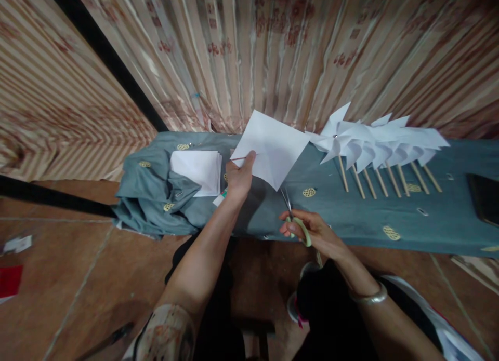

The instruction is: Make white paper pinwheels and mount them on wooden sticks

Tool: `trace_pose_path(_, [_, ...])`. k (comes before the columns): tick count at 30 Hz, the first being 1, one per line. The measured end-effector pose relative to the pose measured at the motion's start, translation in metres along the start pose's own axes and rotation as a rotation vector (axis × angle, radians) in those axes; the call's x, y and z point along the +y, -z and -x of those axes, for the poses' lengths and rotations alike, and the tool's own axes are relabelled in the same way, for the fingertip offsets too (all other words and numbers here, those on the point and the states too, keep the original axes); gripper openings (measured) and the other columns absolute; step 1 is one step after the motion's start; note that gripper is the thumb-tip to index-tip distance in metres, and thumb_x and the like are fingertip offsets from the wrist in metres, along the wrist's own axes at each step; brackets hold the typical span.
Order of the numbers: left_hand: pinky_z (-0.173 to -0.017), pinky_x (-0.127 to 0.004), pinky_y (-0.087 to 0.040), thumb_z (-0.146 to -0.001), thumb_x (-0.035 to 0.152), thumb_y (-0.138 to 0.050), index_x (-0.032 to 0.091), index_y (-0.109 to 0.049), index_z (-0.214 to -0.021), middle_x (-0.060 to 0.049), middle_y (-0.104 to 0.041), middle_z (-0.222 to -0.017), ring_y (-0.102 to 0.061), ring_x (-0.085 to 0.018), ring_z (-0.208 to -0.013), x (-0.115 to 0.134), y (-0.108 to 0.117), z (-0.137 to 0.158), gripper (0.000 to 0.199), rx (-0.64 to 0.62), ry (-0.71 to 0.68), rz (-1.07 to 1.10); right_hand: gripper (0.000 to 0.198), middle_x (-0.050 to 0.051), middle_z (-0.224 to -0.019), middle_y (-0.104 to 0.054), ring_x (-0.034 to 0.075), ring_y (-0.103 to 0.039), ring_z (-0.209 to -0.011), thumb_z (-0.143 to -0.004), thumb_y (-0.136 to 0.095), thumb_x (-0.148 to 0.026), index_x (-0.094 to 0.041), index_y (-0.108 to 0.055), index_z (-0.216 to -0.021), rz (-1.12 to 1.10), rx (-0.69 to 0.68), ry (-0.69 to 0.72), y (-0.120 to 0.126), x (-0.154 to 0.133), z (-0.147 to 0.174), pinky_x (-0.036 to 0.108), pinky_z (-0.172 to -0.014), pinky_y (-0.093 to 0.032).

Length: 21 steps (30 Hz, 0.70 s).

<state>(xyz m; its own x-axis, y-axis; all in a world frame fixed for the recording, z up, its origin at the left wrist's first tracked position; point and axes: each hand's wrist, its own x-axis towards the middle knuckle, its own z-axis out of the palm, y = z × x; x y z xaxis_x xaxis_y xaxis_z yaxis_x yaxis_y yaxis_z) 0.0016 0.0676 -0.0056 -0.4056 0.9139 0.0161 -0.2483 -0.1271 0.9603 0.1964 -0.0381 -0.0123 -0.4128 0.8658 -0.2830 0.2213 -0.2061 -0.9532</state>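
Note:
My left hand (240, 178) is closed on a square sheet of white paper (275, 145), its thumb on top near the left edge. By the thumb, a thin dark line, perhaps a slit or a thin stick, reaches in from that edge. My right hand (307, 227) grips scissors (299, 230) with light green handles, fingers in the loops. The blades are parted and point up at the sheet's lower corner; whether they touch it I cannot tell. Left of my left hand lies a stack of white paper (195, 166), partly covered by a cloth fold.
Several white paper pinwheels (370, 137) on wooden sticks lie overlapping at the right of the cloth-covered bench (343, 221). A dark flat object (483, 197) rests at the far right. Behind hangs a patterned curtain (268, 49), with a black pole (113, 59) at the left.

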Motion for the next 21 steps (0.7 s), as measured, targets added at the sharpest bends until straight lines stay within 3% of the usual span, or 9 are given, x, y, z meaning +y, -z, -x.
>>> trace_pose_path(7, [-0.081, -0.034, -0.059, -0.072, 0.040, -0.075, 0.014, -0.071, -0.091, -0.010, -0.076, -0.093, -0.072, -0.024, -0.091, 0.003, -0.008, 0.009, 0.033, -0.036, 0.019, 0.065, 0.048, 0.004, -0.074, -0.070, 0.014, -0.062, -0.063, -0.073, -0.072, -0.062, -0.018, -0.068, -0.091, -0.058, 0.005, -0.017, -0.003, -0.006, -0.003, 0.023, -0.052, -0.046])
trace_pose_path(15, [-0.085, -0.036, -0.059, -0.074, 0.033, -0.074, 0.013, -0.071, -0.091, -0.011, -0.076, -0.097, -0.071, -0.026, -0.099, 0.005, -0.013, 0.017, 0.026, -0.041, 0.094, 0.110, 0.048, 0.003, -0.069, -0.068, 0.013, -0.059, -0.056, -0.069, -0.073, -0.064, -0.018, -0.067, -0.084, -0.106, 0.035, -0.009, -0.004, -0.015, -0.004, 0.024, -0.050, -0.048])
trace_pose_path(21, [-0.082, -0.037, -0.060, -0.075, 0.030, -0.072, 0.013, -0.068, -0.092, -0.010, -0.076, -0.092, -0.073, -0.025, -0.092, 0.006, -0.014, 0.018, 0.025, -0.033, 0.092, 0.149, 0.046, 0.002, -0.069, -0.068, 0.012, -0.059, -0.056, -0.071, -0.073, -0.063, -0.018, -0.067, -0.084, -0.087, 0.033, 0.007, -0.004, -0.014, -0.004, 0.023, -0.050, -0.047])
